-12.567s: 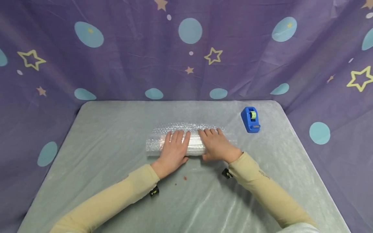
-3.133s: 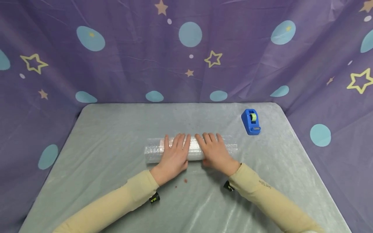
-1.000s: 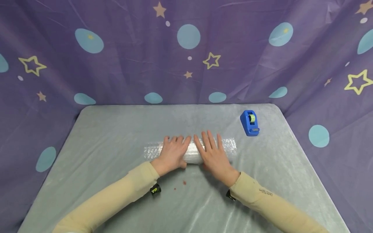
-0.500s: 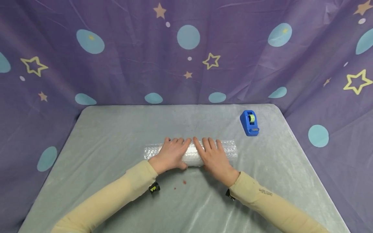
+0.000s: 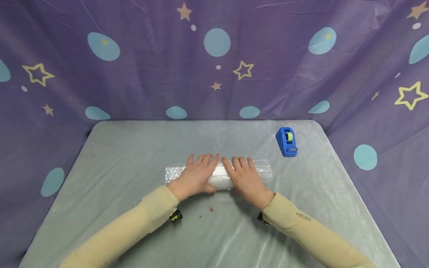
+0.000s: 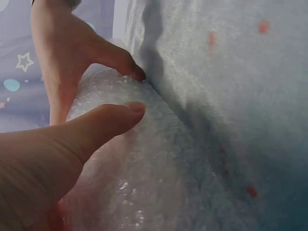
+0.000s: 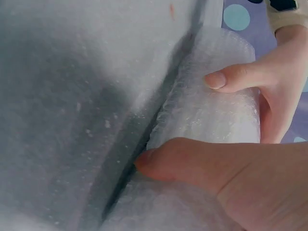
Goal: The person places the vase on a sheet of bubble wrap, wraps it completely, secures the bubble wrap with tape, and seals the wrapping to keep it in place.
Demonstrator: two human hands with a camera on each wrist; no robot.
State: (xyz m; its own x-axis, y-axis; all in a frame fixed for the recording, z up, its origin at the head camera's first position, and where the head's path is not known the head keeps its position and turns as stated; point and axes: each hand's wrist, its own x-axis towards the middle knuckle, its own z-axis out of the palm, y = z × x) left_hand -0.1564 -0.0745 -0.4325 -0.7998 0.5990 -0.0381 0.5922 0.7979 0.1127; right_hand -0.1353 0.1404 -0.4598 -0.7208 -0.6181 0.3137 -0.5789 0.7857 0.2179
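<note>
A roll of clear bubble wrap (image 5: 221,179) lies crosswise at the middle of the grey cloth. My left hand (image 5: 194,175) grips it left of centre, fingers over the top and far side, thumb on the near side. Right of centre, my right hand (image 5: 248,182) holds it the same way. In the left wrist view the left thumb (image 6: 108,120) presses the bubbly surface (image 6: 144,178). The right wrist view shows the right thumb (image 7: 178,161) low on the roll, where it meets the cloth. Both ends of the roll stick out past the hands; what lies inside is hidden.
A blue tape dispenser (image 5: 286,142) stands at the back right of the cloth-covered table (image 5: 134,141). Small reddish spots (image 5: 211,210) mark the cloth in front of the roll. A purple patterned curtain (image 5: 151,74) hangs behind and at both sides.
The flap of bubble wrap seen beyond the roll 12.6 s ago no longer shows there. The roll lies slightly nearer. The right fingers, straight a second ago, now bend over the roll.
</note>
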